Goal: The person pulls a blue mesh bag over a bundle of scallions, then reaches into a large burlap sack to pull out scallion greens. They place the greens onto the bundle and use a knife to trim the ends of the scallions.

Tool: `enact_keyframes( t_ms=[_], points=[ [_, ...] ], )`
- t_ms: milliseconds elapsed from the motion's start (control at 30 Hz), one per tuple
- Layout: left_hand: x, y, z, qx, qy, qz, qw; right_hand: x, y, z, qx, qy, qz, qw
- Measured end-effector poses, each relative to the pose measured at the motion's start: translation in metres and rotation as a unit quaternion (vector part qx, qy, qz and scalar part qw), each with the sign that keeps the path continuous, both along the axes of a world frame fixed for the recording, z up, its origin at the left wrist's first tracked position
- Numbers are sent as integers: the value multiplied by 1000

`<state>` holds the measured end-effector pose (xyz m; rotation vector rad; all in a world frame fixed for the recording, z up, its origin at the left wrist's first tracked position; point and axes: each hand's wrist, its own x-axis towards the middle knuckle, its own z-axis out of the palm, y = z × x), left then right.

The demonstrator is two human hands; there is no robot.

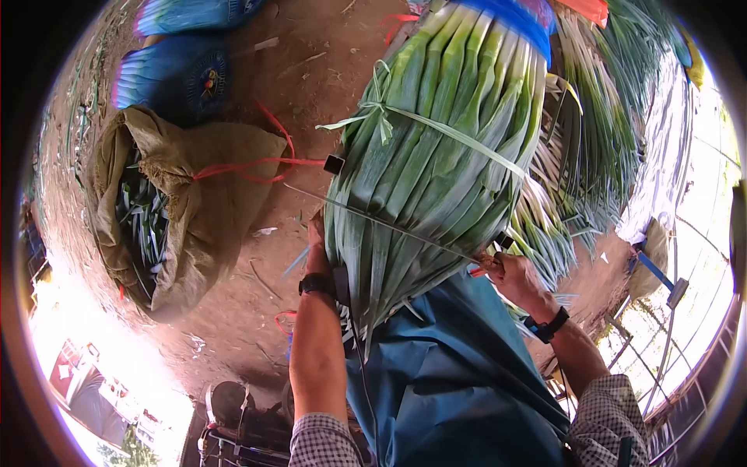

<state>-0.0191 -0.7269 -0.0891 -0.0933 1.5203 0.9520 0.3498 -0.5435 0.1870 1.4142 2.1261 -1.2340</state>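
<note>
A large bundle of leeks (436, 148) lies in front of me, its pale ends wrapped in blue plastic (517, 27) at the top. A green leaf strip (459, 138) is tied around it with a knot at the left. My right hand (517, 280) is closed on the handle of a long knife (381, 223). Its thin blade lies across the leaves, with the tip past the bundle's left edge. My left hand (317, 243) is at the bundle's left side, its fingers mostly hidden behind the leaves. Below the bundle hangs a blue-green apron (451, 366).
An open brown sack (210, 210) with cut leaf pieces (144, 226) stands on the dirt ground at the left. Blue-wrapped bundles (175, 82) lie beyond it. More leeks (591, 117) are piled at the right. Red string (257, 167) trails from the sack toward the bundle.
</note>
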Motion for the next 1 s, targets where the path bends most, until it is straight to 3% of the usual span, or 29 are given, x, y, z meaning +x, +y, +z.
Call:
enact_keyframes(
  t_ms=[167,267,300,367,467,567,600,700,733,867,1000],
  points=[
    [3,-11,6,-1,6,1,1000,47,-18,-22,28,-36,-5,999],
    [4,-9,0,-6,40,-26,999,42,-9,-12,1,-69,-6,998],
    [3,-7,-4,-7,57,-40,998,47,-13,-30,14,-22,-7,1000],
    [-1,1,-16,-10,100,-76,992,23,-6,-38,6,-70,43,997],
    [-6,8,-29,-15,147,-109,983,18,-17,-51,15,-14,-17,1000],
    [-6,10,-33,-13,162,-119,980,3,-13,-34,16,-7,-14,1000],
    [-5,10,-34,-13,165,-122,979,-7,-4,-21,-24,-65,8,998],
    [-6,8,-34,-14,175,-127,976,30,-18,-30,7,-45,27,999],
    [-5,9,-34,-14,176,-129,976,49,-25,-32,27,-15,-22,999],
    [-2,10,-36,-14,180,-133,974,69,-19,-12,0,-60,-28,998],
    [3,4,-36,-17,184,-137,973,3,-7,-28,6,-36,43,998]
  ],
)
